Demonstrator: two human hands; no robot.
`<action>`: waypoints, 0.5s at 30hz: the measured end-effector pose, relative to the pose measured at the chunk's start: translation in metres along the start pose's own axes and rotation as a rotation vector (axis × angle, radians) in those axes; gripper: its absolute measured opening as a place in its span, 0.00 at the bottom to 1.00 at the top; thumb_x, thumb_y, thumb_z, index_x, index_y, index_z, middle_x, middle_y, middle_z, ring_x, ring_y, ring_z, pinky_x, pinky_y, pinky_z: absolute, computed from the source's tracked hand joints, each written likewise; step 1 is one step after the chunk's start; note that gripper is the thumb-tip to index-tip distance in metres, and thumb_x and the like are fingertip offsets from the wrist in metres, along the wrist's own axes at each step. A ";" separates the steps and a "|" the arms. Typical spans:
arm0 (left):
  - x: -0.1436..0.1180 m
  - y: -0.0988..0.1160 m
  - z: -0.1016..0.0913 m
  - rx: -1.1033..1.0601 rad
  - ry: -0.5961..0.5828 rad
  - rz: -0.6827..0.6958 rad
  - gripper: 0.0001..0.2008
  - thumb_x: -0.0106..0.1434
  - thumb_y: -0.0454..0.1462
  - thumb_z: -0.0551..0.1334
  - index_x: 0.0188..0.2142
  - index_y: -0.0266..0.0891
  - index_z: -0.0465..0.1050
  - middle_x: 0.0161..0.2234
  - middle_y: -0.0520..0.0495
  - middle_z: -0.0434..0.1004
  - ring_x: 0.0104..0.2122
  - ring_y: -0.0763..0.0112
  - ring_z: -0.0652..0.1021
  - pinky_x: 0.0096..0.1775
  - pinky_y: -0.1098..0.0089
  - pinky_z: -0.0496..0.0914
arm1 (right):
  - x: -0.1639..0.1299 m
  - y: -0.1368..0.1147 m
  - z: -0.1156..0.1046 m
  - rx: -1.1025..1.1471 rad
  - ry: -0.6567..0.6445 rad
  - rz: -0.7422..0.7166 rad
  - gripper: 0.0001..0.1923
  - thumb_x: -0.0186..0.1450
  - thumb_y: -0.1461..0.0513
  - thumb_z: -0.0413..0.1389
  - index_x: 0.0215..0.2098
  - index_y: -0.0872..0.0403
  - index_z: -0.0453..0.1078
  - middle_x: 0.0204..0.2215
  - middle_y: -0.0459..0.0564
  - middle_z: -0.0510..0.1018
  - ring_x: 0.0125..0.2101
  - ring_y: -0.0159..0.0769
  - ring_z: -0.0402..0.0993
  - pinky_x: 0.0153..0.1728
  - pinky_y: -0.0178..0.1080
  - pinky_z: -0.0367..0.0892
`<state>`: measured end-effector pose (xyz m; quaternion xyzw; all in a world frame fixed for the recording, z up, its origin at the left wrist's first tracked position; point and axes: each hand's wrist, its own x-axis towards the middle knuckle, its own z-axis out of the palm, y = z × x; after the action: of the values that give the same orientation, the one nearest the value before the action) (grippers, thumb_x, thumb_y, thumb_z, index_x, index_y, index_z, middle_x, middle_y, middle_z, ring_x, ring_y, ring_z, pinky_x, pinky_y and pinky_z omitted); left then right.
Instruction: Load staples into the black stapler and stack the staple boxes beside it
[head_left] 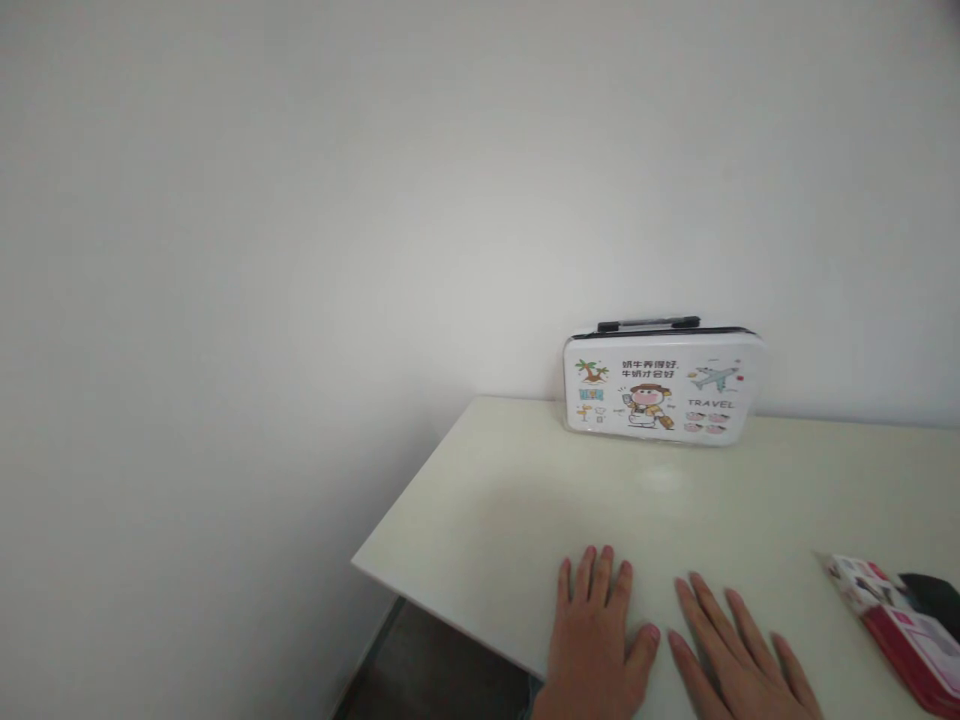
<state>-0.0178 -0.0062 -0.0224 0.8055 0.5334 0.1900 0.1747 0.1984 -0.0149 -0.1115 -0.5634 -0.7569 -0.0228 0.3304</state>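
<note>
My left hand point(596, 640) lies flat on the white table point(465, 500), palm down with its fingers spread, close to the front edge. Beside it on the right, my right hand point(739, 655) also rests flat with fingers apart, and the lower frame edge cuts it off. Neither hand holds anything. Beyond them a white case point(660, 395) with a dark handle stands upright against the wall, printed with a cartoon cow, palm trees, a plane and the word TRAVEL. Nearest to my right hand is a red and white printed package point(907, 640), partly out of frame.
A black object point(934, 600) lies by the package at the right frame edge. The plain wall point(300, 250) runs behind and along the left of the table. Past the table's front left edge, the dark floor point(442, 665) shows below.
</note>
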 end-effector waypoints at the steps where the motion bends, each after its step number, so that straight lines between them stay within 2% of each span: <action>1: 0.001 0.000 0.001 0.024 0.016 0.003 0.32 0.73 0.54 0.48 0.72 0.55 0.44 0.74 0.56 0.38 0.72 0.56 0.47 0.71 0.44 0.47 | 0.002 -0.006 -0.001 0.017 0.033 0.046 0.24 0.66 0.49 0.48 0.56 0.33 0.74 0.66 0.39 0.67 0.70 0.55 0.48 0.68 0.68 0.37; 3: 0.001 -0.001 0.003 0.073 0.049 0.011 0.31 0.73 0.55 0.49 0.72 0.56 0.46 0.74 0.56 0.42 0.72 0.55 0.50 0.71 0.45 0.49 | 0.008 -0.020 -0.007 -0.005 0.068 0.162 0.29 0.66 0.46 0.48 0.65 0.34 0.65 0.67 0.39 0.65 0.69 0.57 0.52 0.68 0.68 0.39; 5: 0.003 -0.003 0.006 0.107 0.062 0.030 0.31 0.73 0.54 0.49 0.72 0.56 0.46 0.73 0.55 0.44 0.72 0.55 0.51 0.70 0.43 0.50 | 0.014 -0.033 -0.016 -0.028 -0.010 0.221 0.32 0.67 0.46 0.49 0.69 0.35 0.57 0.68 0.38 0.62 0.69 0.57 0.52 0.67 0.68 0.45; 7: 0.006 -0.008 0.012 0.084 0.055 0.063 0.30 0.74 0.52 0.48 0.72 0.54 0.45 0.73 0.51 0.44 0.72 0.53 0.51 0.69 0.38 0.49 | 0.020 -0.040 -0.024 -0.037 -0.092 0.259 0.31 0.70 0.48 0.49 0.71 0.38 0.55 0.70 0.40 0.57 0.70 0.56 0.49 0.67 0.67 0.46; 9: 0.009 -0.015 0.019 0.183 0.082 0.081 0.30 0.75 0.51 0.48 0.72 0.56 0.43 0.73 0.52 0.45 0.72 0.55 0.52 0.68 0.39 0.51 | 0.024 -0.044 -0.030 -0.035 -0.150 0.275 0.31 0.72 0.50 0.48 0.72 0.38 0.51 0.71 0.41 0.54 0.71 0.55 0.46 0.67 0.67 0.46; 15: 0.011 -0.023 0.029 0.313 0.147 0.126 0.31 0.74 0.49 0.50 0.72 0.56 0.41 0.73 0.52 0.47 0.71 0.57 0.54 0.67 0.44 0.56 | 0.025 -0.045 -0.036 -0.049 -0.181 0.283 0.31 0.73 0.51 0.48 0.72 0.37 0.47 0.72 0.40 0.50 0.72 0.54 0.43 0.67 0.68 0.46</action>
<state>-0.0180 0.0104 -0.0572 0.8387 0.5161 0.1737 -0.0046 0.1727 -0.0255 -0.0551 -0.6719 -0.6960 0.0562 0.2467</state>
